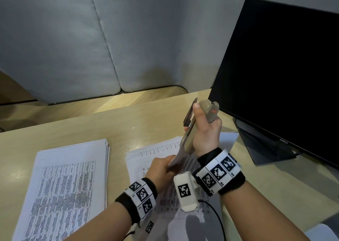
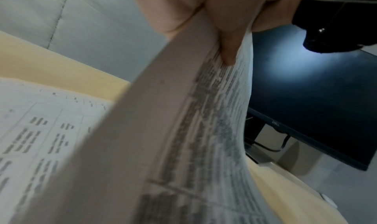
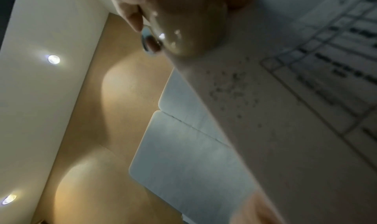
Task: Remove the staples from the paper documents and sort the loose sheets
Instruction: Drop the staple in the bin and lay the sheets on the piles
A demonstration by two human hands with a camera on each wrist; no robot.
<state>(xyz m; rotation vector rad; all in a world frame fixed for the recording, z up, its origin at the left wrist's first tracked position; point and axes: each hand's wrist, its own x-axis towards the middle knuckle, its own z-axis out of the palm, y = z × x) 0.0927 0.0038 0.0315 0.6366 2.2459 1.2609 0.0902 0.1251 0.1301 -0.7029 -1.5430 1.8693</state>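
My right hand [image 1: 203, 117] grips a beige stapler-like tool [image 1: 210, 108] upright above the desk, thumb on its top. The tool's lower end meets the raised corner of a printed document [image 1: 177, 159]. My left hand [image 1: 169, 165] pinches that corner from below. In the left wrist view the fingers [image 2: 226, 37] clamp the curved, lifted sheets [image 2: 183, 130]. The right wrist view shows the tool's rounded end [image 3: 189, 25] against the paper [image 3: 285, 114]. The staple itself is hidden.
A thick stack of printed sheets [image 1: 69, 176] lies on the wooden desk [image 1: 128, 123] to the left. A black Dell monitor [image 1: 284, 72] stands close on the right, its base [image 1: 266, 145] by my right wrist. Grey padded panels [image 1: 73, 39] stand behind.
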